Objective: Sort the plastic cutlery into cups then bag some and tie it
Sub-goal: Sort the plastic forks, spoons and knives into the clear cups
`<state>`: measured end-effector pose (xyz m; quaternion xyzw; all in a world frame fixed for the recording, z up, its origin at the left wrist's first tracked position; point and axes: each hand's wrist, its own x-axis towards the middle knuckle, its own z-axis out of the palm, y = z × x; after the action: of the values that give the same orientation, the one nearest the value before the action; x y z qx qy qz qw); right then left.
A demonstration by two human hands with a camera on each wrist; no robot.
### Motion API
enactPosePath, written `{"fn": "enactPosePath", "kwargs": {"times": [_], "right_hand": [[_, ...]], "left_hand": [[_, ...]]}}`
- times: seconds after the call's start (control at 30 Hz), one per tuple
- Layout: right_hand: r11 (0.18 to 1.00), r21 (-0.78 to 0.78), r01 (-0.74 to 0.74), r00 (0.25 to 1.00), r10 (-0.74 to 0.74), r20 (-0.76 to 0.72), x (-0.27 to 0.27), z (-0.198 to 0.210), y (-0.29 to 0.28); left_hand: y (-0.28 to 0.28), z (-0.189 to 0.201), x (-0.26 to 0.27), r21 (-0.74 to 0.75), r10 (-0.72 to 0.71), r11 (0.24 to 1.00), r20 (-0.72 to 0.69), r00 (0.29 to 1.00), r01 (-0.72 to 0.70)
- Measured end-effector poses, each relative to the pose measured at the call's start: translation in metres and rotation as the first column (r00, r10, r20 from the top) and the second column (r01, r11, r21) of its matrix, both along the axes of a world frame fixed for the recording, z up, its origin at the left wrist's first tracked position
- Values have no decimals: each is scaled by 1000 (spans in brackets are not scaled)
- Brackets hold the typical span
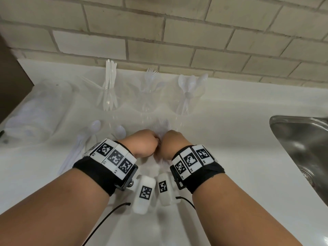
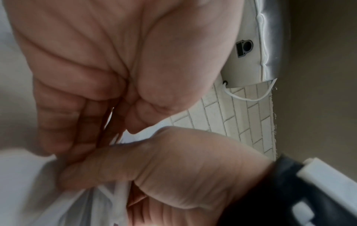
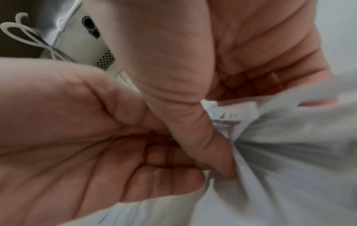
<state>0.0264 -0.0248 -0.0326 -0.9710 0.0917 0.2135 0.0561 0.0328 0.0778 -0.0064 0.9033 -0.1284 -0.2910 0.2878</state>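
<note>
Both hands meet at the middle of the white counter (image 1: 230, 139), knuckle to knuckle. My left hand (image 1: 148, 143) and right hand (image 1: 168, 142) each pinch the gathered neck of a thin clear plastic bag (image 1: 160, 127), through which white forks show. The right wrist view shows my right thumb and curled fingers (image 3: 203, 137) squeezing the twisted bag (image 3: 289, 152), with the left hand beside them. The bag (image 2: 92, 203) in the left wrist view runs down from the fingers. Behind stand three clear cups: knives (image 1: 108, 96), forks (image 1: 149, 96), spoons (image 1: 186, 96).
Loose white spoons (image 1: 96, 125) and other cutlery lie on the counter left of my hands. A wrapped stack of clear cups (image 1: 35, 110) lies at the far left. A steel sink (image 1: 301, 144) opens at the right. A brick wall (image 1: 159, 32) backs the counter.
</note>
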Motion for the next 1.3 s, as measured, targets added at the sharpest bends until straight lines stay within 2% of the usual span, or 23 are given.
{"fn": "enactPosePath", "kwargs": {"times": [0.07,0.17,0.3,0.33,0.4,0.47,0.5,0.53,0.67,0.77,0.83,0.9,0.93,0.97,1.03,1.1,1.13,1.17,1.2,1.23,1.3], "right_hand": [[999,3,50,997,-50,52,1,-2,1],[987,72,146,984,-152,92,2,-5,2],[964,155,215,969,-230,88,1,3,3],[961,163,222,968,-237,83,-1,7,1],[974,139,178,978,-191,82,-5,15,-1],[983,126,131,986,-143,86,-10,19,-3],[987,121,108,989,-119,86,-12,21,-3],[990,112,82,992,-92,87,-14,23,-1],[994,109,9,996,-18,86,-16,26,4],[985,173,-22,994,3,111,-14,27,6],[967,251,-35,993,6,116,-13,30,8],[922,387,-26,991,-27,131,-11,35,10],[868,496,-10,987,-71,144,-10,38,11],[780,626,8,978,-136,157,-8,42,12],[530,848,6,938,-296,178,-4,56,15],[271,957,-107,884,-414,217,2,74,21],[131,976,-173,870,-444,214,4,83,26],[-7,975,-223,871,-451,196,7,91,32],[-124,959,-255,880,-441,177,9,97,39],[-206,939,-274,892,-421,167,11,104,46],[-278,913,-300,909,-375,185,13,111,60]], "left_hand": [[-1,-1,0,-55,15,998,-48,999,-18],[1,-4,-2,-190,87,974,-180,980,-121],[5,-3,-2,-219,112,961,-254,961,-170],[7,-1,-1,-216,150,955,-244,958,-204],[10,1,3,-199,286,931,-126,950,-307],[13,6,6,-232,428,879,-4,904,-417],[14,10,8,-264,460,857,10,888,-442],[15,13,9,-292,458,852,13,889,-435],[18,16,10,-331,303,903,37,952,-275],[20,18,7,-397,311,883,92,946,-251],[27,24,7,-469,301,856,107,948,-219],[40,30,8,-602,289,773,52,956,-201],[49,33,8,-674,327,704,28,945,-223],[58,37,9,-746,395,608,-9,918,-269],[72,39,10,-851,538,355,-152,829,-386],[82,34,10,-845,530,113,-393,752,-522],[84,31,9,-797,463,47,-517,721,-602],[86,28,8,-746,390,42,-601,698,-665],[87,26,5,-706,322,70,-653,686,-704],[88,23,3,-676,258,100,-691,675,-730],[91,19,1,-629,150,129,-752,642,-766]]}}
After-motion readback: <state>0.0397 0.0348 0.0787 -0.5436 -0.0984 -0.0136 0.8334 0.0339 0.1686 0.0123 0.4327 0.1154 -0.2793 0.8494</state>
